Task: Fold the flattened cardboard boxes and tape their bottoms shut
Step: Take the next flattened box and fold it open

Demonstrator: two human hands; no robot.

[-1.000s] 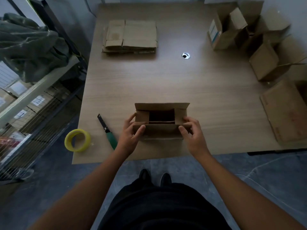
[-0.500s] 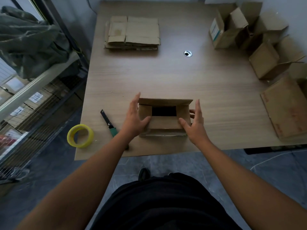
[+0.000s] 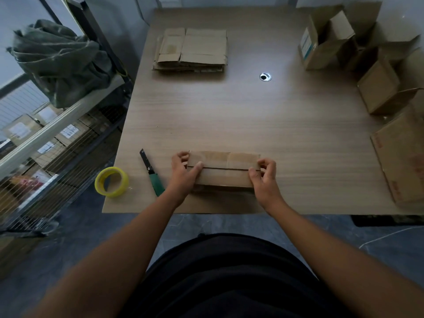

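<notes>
Both hands, left hand (image 3: pixel 183 174) and right hand (image 3: pixel 263 177), grip the box (image 3: pixel 223 169) ends.

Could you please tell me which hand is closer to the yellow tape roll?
Left. The left hand holds the left end of the cardboard box, toward the yellow tape roll; the right hand holds its opposite end.

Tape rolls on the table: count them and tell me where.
1. The yellow tape roll lies at the near left corner of the table, left of the knife; the boxes could hide others.
</notes>
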